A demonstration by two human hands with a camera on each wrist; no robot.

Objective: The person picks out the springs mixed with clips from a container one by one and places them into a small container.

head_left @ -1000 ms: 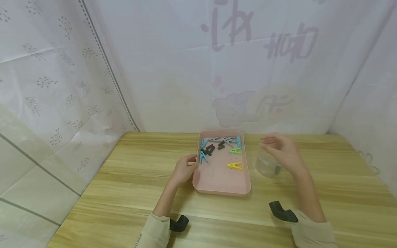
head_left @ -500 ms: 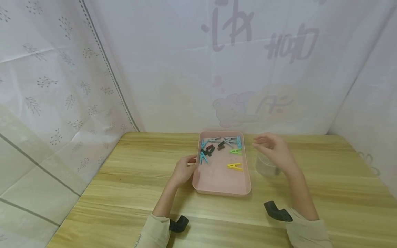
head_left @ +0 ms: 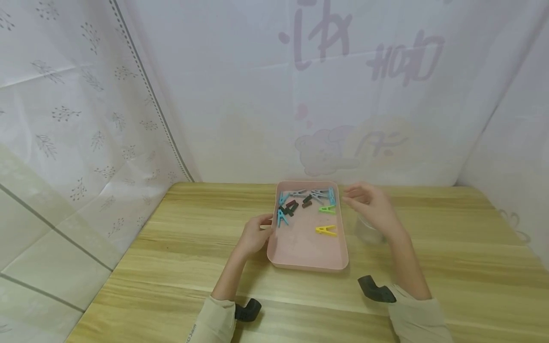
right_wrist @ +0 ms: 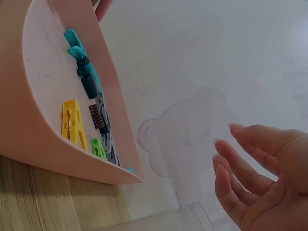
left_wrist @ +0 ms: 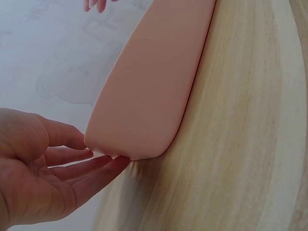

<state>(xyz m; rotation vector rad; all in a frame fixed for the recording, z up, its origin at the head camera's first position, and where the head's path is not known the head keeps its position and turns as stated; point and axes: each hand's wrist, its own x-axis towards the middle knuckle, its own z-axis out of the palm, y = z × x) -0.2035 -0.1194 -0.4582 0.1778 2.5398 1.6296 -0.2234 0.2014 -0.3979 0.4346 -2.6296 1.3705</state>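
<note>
A pink tray [head_left: 306, 259] lies on the wooden table with several clothes pegs in it, among them a yellow peg [head_left: 325, 230], a green peg [head_left: 326, 208] and a blue peg [head_left: 281, 217]. My left hand [head_left: 256, 233] rests against the tray's left wall [left_wrist: 144, 96], its fingers [left_wrist: 91, 168] straight and touching the outside. My right hand [head_left: 369, 205] hovers empty with relaxed fingers [right_wrist: 240, 168] just right of the tray's far right corner, above a clear jar [head_left: 368, 233]. The right wrist view shows the tray's inside [right_wrist: 43, 96] with the yellow peg [right_wrist: 72, 122].
The table [head_left: 171, 247] is enclosed by white fabric walls [head_left: 257, 95] at the back and sides. Bare wood lies to the left of the tray and along the near edge. Black wrist mounts [head_left: 374, 289] sit at both sleeves.
My right hand has drifted left from above the jar toward the tray's far right corner. The left hand and the tray have stayed put.
</note>
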